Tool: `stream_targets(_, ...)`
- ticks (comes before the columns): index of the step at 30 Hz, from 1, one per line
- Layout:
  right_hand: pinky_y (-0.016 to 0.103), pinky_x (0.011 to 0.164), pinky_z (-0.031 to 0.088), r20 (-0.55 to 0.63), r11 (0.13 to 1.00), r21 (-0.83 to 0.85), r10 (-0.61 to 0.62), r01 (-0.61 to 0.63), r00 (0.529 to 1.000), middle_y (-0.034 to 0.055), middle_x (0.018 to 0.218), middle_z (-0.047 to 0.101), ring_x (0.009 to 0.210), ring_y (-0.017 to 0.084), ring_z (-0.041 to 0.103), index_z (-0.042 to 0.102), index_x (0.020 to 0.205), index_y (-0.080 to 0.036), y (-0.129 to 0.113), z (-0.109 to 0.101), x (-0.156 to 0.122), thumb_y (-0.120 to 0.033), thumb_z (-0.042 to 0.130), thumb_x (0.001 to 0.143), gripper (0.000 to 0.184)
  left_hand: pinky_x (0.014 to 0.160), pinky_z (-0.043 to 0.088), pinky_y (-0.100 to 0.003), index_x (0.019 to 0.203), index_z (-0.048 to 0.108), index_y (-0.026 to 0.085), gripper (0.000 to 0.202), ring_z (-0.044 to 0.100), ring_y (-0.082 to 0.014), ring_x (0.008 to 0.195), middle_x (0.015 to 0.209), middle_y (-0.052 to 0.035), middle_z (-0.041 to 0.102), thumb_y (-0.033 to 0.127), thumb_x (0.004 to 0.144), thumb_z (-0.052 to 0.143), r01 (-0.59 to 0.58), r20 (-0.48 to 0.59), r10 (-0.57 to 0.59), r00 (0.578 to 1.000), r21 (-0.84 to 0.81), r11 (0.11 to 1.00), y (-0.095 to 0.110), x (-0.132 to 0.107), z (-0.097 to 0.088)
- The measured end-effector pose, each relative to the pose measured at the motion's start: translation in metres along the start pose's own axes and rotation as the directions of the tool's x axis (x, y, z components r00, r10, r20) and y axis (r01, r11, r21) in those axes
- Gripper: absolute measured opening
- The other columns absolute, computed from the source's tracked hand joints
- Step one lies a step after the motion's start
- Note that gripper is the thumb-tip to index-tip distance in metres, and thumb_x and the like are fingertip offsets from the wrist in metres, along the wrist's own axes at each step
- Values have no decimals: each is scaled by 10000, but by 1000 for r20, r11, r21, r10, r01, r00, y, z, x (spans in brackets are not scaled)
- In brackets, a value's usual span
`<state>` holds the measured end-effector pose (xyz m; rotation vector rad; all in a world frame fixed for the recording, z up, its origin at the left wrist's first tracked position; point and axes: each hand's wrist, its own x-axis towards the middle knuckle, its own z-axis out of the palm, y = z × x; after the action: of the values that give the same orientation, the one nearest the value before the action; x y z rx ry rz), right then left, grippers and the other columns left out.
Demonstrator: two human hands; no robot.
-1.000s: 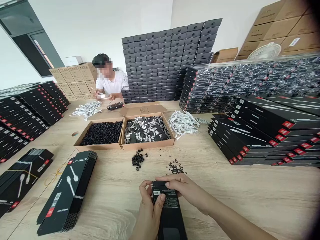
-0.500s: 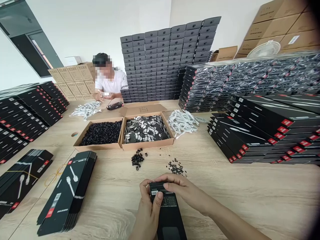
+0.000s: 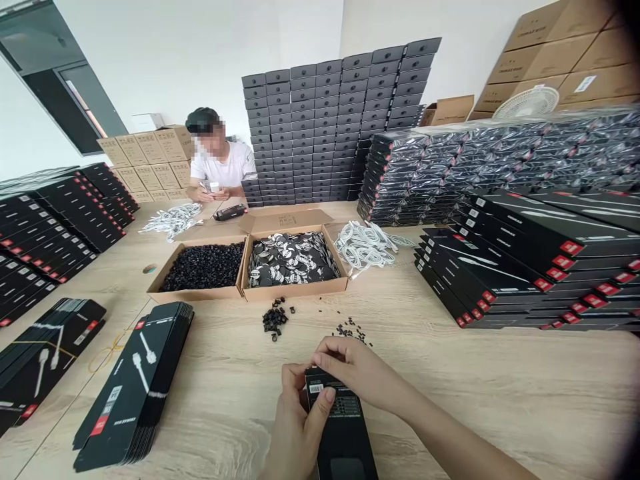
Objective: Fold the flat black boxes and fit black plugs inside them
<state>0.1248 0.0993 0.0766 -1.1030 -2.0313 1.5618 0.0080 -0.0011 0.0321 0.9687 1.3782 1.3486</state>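
Observation:
A long black cardboard box (image 3: pixel 346 433) with a barcode label and printed text lies near the table's front edge, its far end tilted up between my hands. My left hand (image 3: pixel 300 420) is wrapped round its left side, thumb on the printed face. My right hand (image 3: pixel 350 367) bends over the far top end with curled fingers. What the right fingertips pinch there, if anything, is hidden. Just beyond my hands lie small black pieces (image 3: pixel 351 329) and a little heap of black rings or caps (image 3: pixel 275 319).
Behind stand an open carton of black parts (image 3: pixel 200 295) and a carton of round black-and-white discs (image 3: pixel 295 289). White cables (image 3: pixel 367 245) lie beside them. Flat black boxes (image 3: pixel 135 387) are stacked left, finished boxes (image 3: pixel 500 267) right. A co-worker (image 3: pixel 223 163) sits across the table.
My right hand has shifted slightly up and left over the box's far end, its fingers more curled. The box has moved a little right. The co-worker's hands have moved slightly.

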Motion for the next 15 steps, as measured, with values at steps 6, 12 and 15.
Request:
stream_targets(6, 245, 578, 373, -2, 999, 49, 17, -16, 1000, -10, 676, 589, 652, 143, 515, 617, 731, -166, 2, 3, -1, -417, 655, 816, 268, 805, 412, -340, 1002, 479, 197, 262, 587, -206, 940, 1017, -82, 664, 414, 893, 579, -18, 72, 15, 997, 41, 999, -3, 4, -9)
stream_targets(12, 240, 544, 337, -23, 998, 10, 59, -59, 998, -14, 643, 570, 604, 131, 475, 596, 676, -177, 7, 5, 4, -411, 645, 809, 274, 607, 331, -280, 911, 491, 205, 277, 418, -130, 638, 755, 25, 523, 456, 867, 598, 3, 48, -11, 999, 166, 986, -12, 7, -10)
stream_targets(15, 244, 558, 340, -16, 998, 50, 49, -48, 999, -29, 620, 535, 602, 132, 466, 576, 664, -187, 9, 5, 5, -458, 646, 803, 313, 587, 325, -271, 898, 481, 210, 281, 395, -124, 619, 710, 44, 483, 465, 867, 594, -4, 68, -7, 998, 158, 987, -11, 8, -9)
